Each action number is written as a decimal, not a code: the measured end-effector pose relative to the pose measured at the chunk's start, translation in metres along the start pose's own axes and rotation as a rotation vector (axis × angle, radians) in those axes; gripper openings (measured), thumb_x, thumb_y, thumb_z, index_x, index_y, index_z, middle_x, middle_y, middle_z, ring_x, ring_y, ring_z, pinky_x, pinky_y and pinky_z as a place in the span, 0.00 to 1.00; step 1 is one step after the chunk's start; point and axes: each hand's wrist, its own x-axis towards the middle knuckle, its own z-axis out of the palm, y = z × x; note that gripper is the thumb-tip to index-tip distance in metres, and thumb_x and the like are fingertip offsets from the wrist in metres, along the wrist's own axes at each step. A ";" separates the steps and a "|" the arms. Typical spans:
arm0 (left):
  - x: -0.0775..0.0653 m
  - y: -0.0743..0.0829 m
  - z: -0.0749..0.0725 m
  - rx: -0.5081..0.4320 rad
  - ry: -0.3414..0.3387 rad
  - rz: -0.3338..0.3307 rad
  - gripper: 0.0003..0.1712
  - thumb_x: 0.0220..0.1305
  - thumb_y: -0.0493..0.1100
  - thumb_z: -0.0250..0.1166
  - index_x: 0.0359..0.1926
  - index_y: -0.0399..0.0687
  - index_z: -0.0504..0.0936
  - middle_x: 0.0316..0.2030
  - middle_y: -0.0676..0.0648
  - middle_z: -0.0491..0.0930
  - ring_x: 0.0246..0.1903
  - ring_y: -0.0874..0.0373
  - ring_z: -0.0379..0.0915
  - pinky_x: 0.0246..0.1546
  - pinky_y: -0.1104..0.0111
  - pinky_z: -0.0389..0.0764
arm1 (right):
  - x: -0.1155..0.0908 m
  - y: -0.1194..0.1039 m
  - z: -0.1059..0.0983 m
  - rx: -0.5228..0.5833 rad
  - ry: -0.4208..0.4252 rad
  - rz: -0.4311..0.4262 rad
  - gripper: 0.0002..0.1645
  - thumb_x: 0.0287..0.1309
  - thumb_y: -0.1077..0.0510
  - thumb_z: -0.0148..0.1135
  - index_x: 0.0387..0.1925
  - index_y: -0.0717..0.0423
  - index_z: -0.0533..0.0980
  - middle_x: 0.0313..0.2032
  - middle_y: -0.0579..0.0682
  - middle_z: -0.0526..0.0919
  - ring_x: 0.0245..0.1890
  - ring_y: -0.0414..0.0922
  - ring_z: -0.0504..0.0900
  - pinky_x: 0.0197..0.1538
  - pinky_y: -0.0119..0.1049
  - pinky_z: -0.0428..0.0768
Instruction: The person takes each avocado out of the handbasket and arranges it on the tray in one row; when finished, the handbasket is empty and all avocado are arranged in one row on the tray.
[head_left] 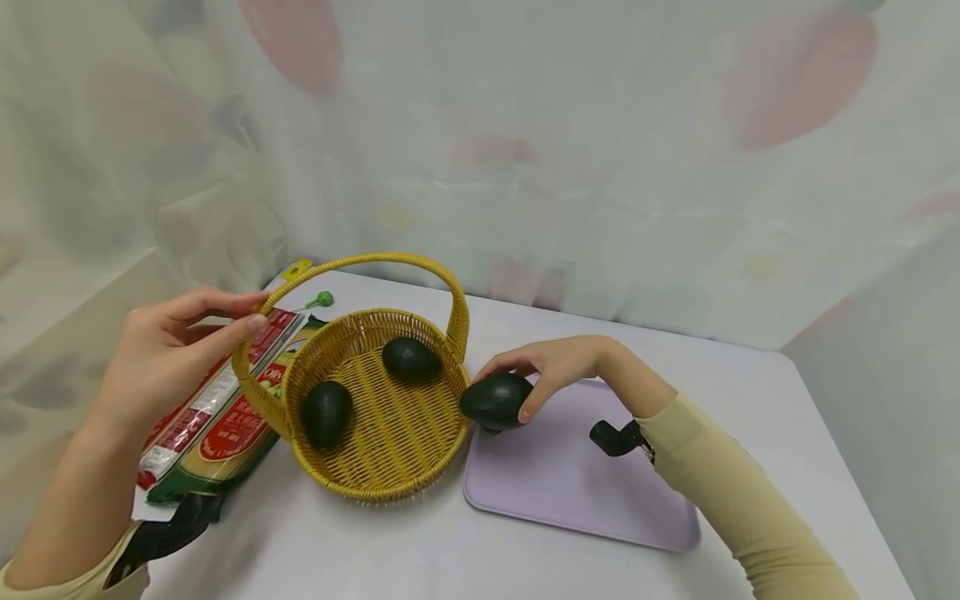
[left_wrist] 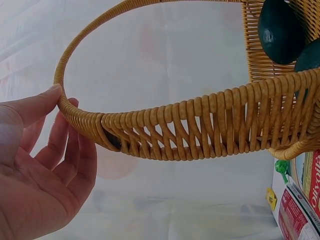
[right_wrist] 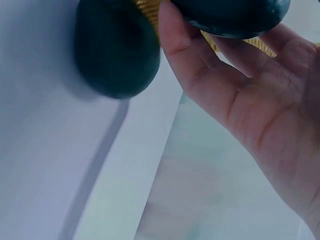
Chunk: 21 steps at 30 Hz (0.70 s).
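Note:
My left hand [head_left: 180, 350] pinches the handle of a yellow wicker basket [head_left: 375, 479] between thumb and fingers. Inside the basket lie two dark green avocados, one avocado [head_left: 411, 360] toward the back and another avocado [head_left: 327, 415] at the left wall. At the basket's right rim, my right hand [head_left: 551, 367] grips a third avocado [head_left: 497, 400] over the near-left part of a lilac tray [head_left: 585, 492]. The right wrist view shows one more avocado [right_wrist: 117, 50] resting on the tray, mostly hidden below the held one in the head view.
Left of the basket lie a green-and-red food packet [head_left: 225, 442] and a red-and-white packet [head_left: 187, 425]. Behind them are a small green object [head_left: 324, 298] and a yellow piece [head_left: 296, 268]. A patterned curtain [head_left: 562, 167] hangs along the table's back edge.

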 end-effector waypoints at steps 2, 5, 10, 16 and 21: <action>0.000 -0.001 0.000 0.001 -0.001 -0.005 0.12 0.63 0.36 0.67 0.49 0.41 0.84 0.47 0.59 0.84 0.37 0.68 0.83 0.36 0.81 0.79 | -0.006 0.004 0.001 0.006 0.021 0.027 0.40 0.53 0.55 0.72 0.67 0.40 0.66 0.62 0.41 0.72 0.63 0.42 0.69 0.67 0.42 0.63; 0.000 -0.002 -0.001 0.000 -0.003 -0.023 0.13 0.64 0.36 0.67 0.49 0.41 0.84 0.46 0.61 0.83 0.36 0.69 0.83 0.36 0.81 0.79 | -0.016 0.012 0.003 0.019 0.057 0.083 0.40 0.52 0.53 0.72 0.66 0.39 0.67 0.64 0.41 0.69 0.64 0.41 0.67 0.68 0.42 0.62; 0.000 -0.003 -0.002 0.003 -0.004 -0.041 0.13 0.64 0.37 0.67 0.49 0.41 0.84 0.46 0.62 0.83 0.36 0.70 0.83 0.35 0.81 0.79 | -0.030 0.026 0.008 0.061 0.118 0.156 0.39 0.50 0.53 0.73 0.63 0.44 0.68 0.63 0.44 0.69 0.65 0.43 0.66 0.68 0.46 0.61; 0.001 -0.004 -0.002 -0.005 -0.002 -0.031 0.13 0.64 0.36 0.66 0.49 0.44 0.85 0.47 0.59 0.83 0.36 0.70 0.83 0.35 0.80 0.80 | -0.043 0.048 0.017 0.154 0.159 0.206 0.37 0.50 0.55 0.72 0.62 0.47 0.69 0.59 0.47 0.72 0.60 0.49 0.70 0.61 0.47 0.69; 0.001 -0.004 -0.001 -0.004 0.003 -0.027 0.13 0.63 0.35 0.66 0.49 0.47 0.85 0.47 0.57 0.83 0.36 0.69 0.83 0.34 0.80 0.80 | -0.050 0.067 0.024 0.232 0.208 0.231 0.35 0.52 0.56 0.71 0.62 0.46 0.71 0.60 0.49 0.71 0.59 0.49 0.70 0.56 0.42 0.75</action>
